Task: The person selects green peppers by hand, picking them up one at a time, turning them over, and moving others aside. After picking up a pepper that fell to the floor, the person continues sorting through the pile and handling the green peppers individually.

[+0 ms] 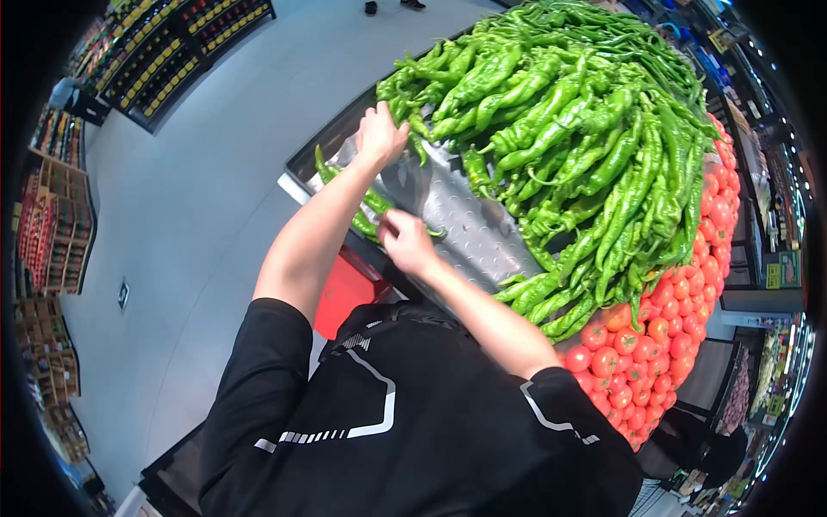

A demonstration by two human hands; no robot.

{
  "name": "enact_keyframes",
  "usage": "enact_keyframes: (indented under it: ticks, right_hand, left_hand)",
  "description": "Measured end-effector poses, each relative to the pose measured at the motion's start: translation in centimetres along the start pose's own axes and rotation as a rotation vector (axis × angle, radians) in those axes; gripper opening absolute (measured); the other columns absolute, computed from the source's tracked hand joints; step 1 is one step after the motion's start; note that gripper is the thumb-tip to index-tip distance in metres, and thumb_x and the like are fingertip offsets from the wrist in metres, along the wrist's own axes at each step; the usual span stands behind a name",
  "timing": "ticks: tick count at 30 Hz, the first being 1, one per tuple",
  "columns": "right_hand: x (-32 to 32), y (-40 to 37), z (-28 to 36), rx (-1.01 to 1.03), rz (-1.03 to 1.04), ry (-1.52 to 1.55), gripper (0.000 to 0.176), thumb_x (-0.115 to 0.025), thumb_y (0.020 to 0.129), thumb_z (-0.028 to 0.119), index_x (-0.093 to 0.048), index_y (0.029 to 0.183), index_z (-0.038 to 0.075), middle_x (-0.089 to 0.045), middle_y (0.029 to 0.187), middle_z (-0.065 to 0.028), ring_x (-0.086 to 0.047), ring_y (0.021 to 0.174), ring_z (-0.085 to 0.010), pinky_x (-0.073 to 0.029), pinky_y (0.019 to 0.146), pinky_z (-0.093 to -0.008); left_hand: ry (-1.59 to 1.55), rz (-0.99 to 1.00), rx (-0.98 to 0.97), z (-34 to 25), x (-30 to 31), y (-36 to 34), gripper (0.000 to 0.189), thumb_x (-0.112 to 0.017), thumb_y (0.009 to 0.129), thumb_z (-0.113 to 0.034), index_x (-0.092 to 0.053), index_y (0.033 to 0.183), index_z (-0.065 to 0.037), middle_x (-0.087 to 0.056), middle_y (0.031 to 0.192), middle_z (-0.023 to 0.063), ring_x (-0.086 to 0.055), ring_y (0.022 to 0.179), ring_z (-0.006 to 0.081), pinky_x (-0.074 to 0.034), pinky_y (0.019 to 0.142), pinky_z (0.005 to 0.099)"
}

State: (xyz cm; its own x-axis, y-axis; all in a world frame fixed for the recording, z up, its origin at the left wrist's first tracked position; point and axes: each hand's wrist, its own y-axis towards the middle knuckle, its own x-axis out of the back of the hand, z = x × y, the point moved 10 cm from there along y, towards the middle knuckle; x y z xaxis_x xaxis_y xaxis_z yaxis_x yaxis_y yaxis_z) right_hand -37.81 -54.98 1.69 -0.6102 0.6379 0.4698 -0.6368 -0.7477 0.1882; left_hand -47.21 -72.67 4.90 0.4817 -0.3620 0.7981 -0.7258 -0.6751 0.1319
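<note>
Where peppers point(568, 129) heap tray point(469, 220), left hand point(382, 133), right hand point(405, 241) among strays

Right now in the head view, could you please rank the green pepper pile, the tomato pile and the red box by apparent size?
Largest: green pepper pile.
Next: tomato pile, partly covered by peppers.
Smallest: red box, partly hidden, so its full size is unsure.
</note>
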Motion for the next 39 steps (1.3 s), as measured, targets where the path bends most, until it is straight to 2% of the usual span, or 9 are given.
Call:
enact_keyframes:
  ticks: [1, 4, 9, 17, 20, 26, 30, 34, 39]
  right_hand:
    - [0.4, -1.4, 0.6, -0.017, 0.038, 0.09, 0.013, -0.064, 0.085, 0.011, -0.063, 0.092, -0.001, -0.064, 0.086, -0.0223, -0.065, 0.081, -0.0402, -0.051, 0.072, -0.0456]
    - [3.4, -5.1, -1.1, -0.187, 0.024, 0.132, 0.018, -0.067, 0.088, 0.013, -0.068, 0.1, -0.001, -0.07, 0.092, -0.0185, -0.07, 0.083, -0.0338, -0.054, 0.075, -0.0404]
    - [6.4, -7.6, -2.7, -0.203, -0.146, 0.144, 0.02, -0.067, 0.09, 0.014, -0.07, 0.105, 0.001, -0.074, 0.092, -0.0171, -0.072, 0.079, -0.0262, -0.055, 0.073, -0.0375]
    - [5.9, -9.0, -1.6, -0.255, -0.063, 0.153, 0.019, -0.068, 0.09, 0.014, -0.071, 0.104, 0.001, -0.073, 0.085, -0.0164, -0.07, 0.073, -0.0222, -0.054, 0.07, -0.0355]
    - [6.7, -8.7, -2.0, -0.287, -0.078, 0.14, 0.019, -0.069, 0.091, 0.013, -0.07, 0.105, 0.001, -0.072, 0.083, -0.0122, -0.066, 0.073, -0.0171, -0.053, 0.07, -0.0335]
    - [8.1, -7.3, -4.1, -0.32, -0.211, 0.257, 0.019, -0.064, 0.098, 0.012, -0.067, 0.114, 0.001, -0.065, 0.086, 0.0, -0.061, 0.081, -0.0099, -0.051, 0.076, -0.0271]
    - [10.9, -4.4, 0.5, -0.137, -0.201, 0.617, 0.049, -0.062, 0.101, 0.024, -0.047, 0.143, 0.002, -0.062, 0.119, -0.0053, -0.057, 0.109, -0.0123, -0.045, 0.095, -0.0268]
    - [6.8, -2.4, 2.4, -0.158, 0.087, 0.041, 0.068, -0.072, 0.088, 0.019, -0.042, 0.149, 0.015, -0.06, 0.132, -0.0211, -0.063, 0.116, -0.0374, -0.051, 0.096, -0.0458]
    - [3.7, 1.5, -1.4, 0.007, 0.046, -0.24, 0.07, -0.077, 0.084, 0.021, -0.045, 0.146, 0.012, -0.064, 0.126, -0.0162, -0.061, 0.113, -0.0403, -0.051, 0.096, -0.0481]
  left_hand:
    - [0.028, -0.138, -0.076, -1.1, 0.5, 0.4, 0.049, -0.071, 0.088, -0.031, -0.054, 0.125, -0.004, -0.057, 0.122, 0.0219, -0.06, 0.109, 0.0409, -0.05, 0.093, 0.0518]
    - [-0.082, -0.384, -0.338, -8.1, 4.9, 0.4, 0.041, -0.069, 0.09, -0.031, -0.058, 0.118, -0.003, -0.06, 0.114, 0.0194, -0.061, 0.104, 0.039, -0.05, 0.091, 0.05]
    - [-0.145, 0.03, -0.46, -17.7, 2.2, 3.3, 0.041, -0.067, 0.091, -0.032, -0.06, 0.116, 0.0, -0.067, 0.112, 0.0194, -0.065, 0.107, 0.0347, -0.051, 0.092, 0.0466]
    - [0.164, 0.05, -0.552, -22.7, 0.6, 2.9, 0.039, -0.057, 0.089, -0.008, -0.052, 0.127, 0.003, -0.069, 0.105, 0.0281, -0.068, 0.101, 0.0423, -0.054, 0.092, 0.0492]
    - [-0.31, -0.057, -0.317, -19.3, 4.9, 2.8, 0.05, -0.053, 0.091, -0.005, -0.046, 0.14, 0.004, -0.066, 0.115, 0.0327, -0.066, 0.108, 0.0445, -0.052, 0.095, 0.0492]
    - [-1.315, 0.173, -0.112, -11.6, 7.7, -6.4, 0.076, -0.069, 0.087, 0.002, -0.029, 0.152, 0.003, -0.064, 0.113, 0.013, -0.064, 0.097, 0.0192, -0.054, 0.087, 0.0326]
    - [-1.146, 0.092, -0.019, -6.4, 7.5, -14.5, 0.077, -0.07, 0.084, 0.007, -0.029, 0.149, -0.001, -0.06, 0.103, 0.0084, -0.064, 0.098, 0.0176, -0.055, 0.086, 0.0319]
    - [-1.135, 0.083, 0.143, -1.4, 2.1, -16.8, 0.068, -0.069, 0.09, 0.001, -0.03, 0.146, 0.0, -0.06, 0.113, 0.0119, -0.065, 0.104, 0.02, -0.056, 0.089, 0.033]
    - [-1.016, -0.018, 0.278, 4.8, 1.2, -14.0, 0.064, -0.068, 0.093, -0.011, -0.033, 0.144, 0.004, -0.057, 0.127, 0.0207, -0.056, 0.121, 0.0278, -0.044, 0.104, 0.038]
